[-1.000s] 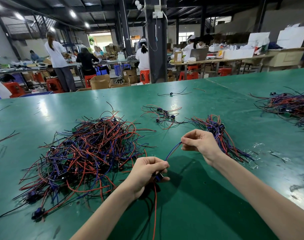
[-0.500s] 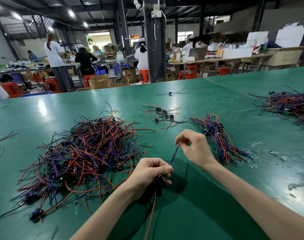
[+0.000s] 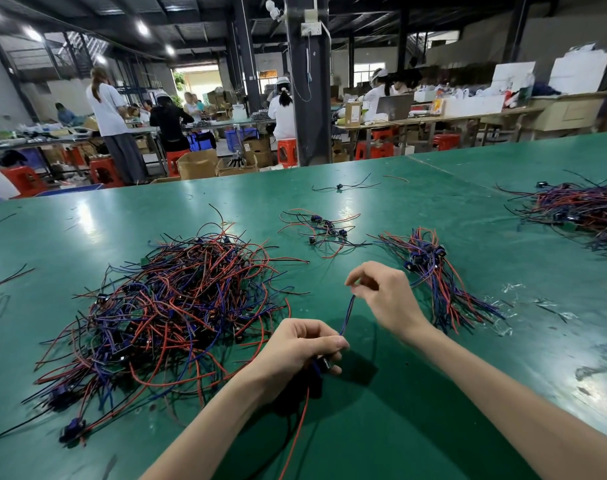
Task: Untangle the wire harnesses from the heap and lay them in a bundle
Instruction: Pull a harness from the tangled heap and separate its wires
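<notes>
A big tangled heap of red, blue and black wire harnesses [image 3: 174, 306] lies on the green table [image 3: 416, 410], to the left of my hands. My left hand [image 3: 302, 348] grips one harness [image 3: 324, 364] by its small connector; its red wire hangs down toward me. The blue wire [image 3: 347, 315] of that harness rises to my right hand [image 3: 381, 296], which pinches the wire's very tip between thumb and forefinger. Just right of that hand lies the laid-out bundle [image 3: 433, 271], its connectors together at the far end.
A small loose group of harnesses [image 3: 323, 230] lies beyond my hands, and a single one [image 3: 340, 186] farther back. Another heap [image 3: 579, 209] sits at the table's right edge. Scraps of clear film [image 3: 509, 289] lie by the bundle. People work at benches behind.
My right hand has slid along the blue wire toward its tip, drawing it upright. My left hand has kept its grip on the connector and stayed near the heap.
</notes>
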